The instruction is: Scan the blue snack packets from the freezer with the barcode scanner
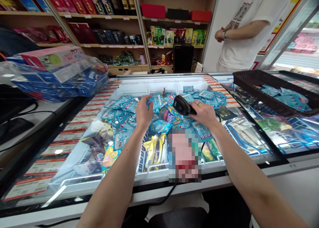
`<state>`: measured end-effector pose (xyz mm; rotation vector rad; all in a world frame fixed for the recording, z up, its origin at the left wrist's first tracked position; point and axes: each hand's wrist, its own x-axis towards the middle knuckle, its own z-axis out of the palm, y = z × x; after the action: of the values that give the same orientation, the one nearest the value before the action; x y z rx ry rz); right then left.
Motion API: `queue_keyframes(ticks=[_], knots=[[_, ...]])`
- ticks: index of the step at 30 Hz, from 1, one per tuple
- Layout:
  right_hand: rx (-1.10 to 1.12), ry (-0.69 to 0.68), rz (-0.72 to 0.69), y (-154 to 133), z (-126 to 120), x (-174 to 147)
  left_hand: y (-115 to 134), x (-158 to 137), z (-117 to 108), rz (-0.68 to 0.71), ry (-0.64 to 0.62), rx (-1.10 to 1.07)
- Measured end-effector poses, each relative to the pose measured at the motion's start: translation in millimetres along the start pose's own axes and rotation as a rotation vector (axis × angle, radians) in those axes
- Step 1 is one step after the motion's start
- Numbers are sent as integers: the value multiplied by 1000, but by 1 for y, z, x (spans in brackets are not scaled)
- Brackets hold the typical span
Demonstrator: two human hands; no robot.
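My right hand (205, 115) is wrapped round the handle of a black barcode scanner (181, 105), its head turned towards the left. With thumb and fingers, my left hand (144, 112) pinches the edge of a small blue packet (157, 102), just left of the scanner. Many more blue packets (122, 116) lie scattered over the glass top of a chest freezer, on both sides of my hands. A group of blue packets (210, 97) spreads beyond my right hand. Under the glass, yellow-wrapped goods (156, 148) show in a wire basket.
A dark woven basket (271, 103) with blue packets stands at the right. Boxes in clear plastic (57, 73) are stacked at the left. A blurred-out patch (184, 155) covers something near the front edge. Behind the freezer, a person in a white shirt (239, 48) stands beside shelves (104, 46).
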<state>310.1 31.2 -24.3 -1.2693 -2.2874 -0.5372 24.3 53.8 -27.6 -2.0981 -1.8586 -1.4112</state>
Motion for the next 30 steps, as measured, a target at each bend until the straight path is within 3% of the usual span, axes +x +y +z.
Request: queue_keyframes(ticks=[5,9,13,17,24,30], knots=[[-22,7,136,3,0,-1,-10,0,-6,-42,73,193],[-32,14,207,6,1,-2,0,-5,-9,-31,71,380],[-27,17,227,8,2,-2,13,-11,-4,181,-143,403],[-14,19,219,8,2,-2,9,-16,7,328,-332,429],[-31,32,244,11,3,-2,-6,-15,10,305,-230,567],[-49,17,291,15,3,-3,4,-15,7,296,-192,546]])
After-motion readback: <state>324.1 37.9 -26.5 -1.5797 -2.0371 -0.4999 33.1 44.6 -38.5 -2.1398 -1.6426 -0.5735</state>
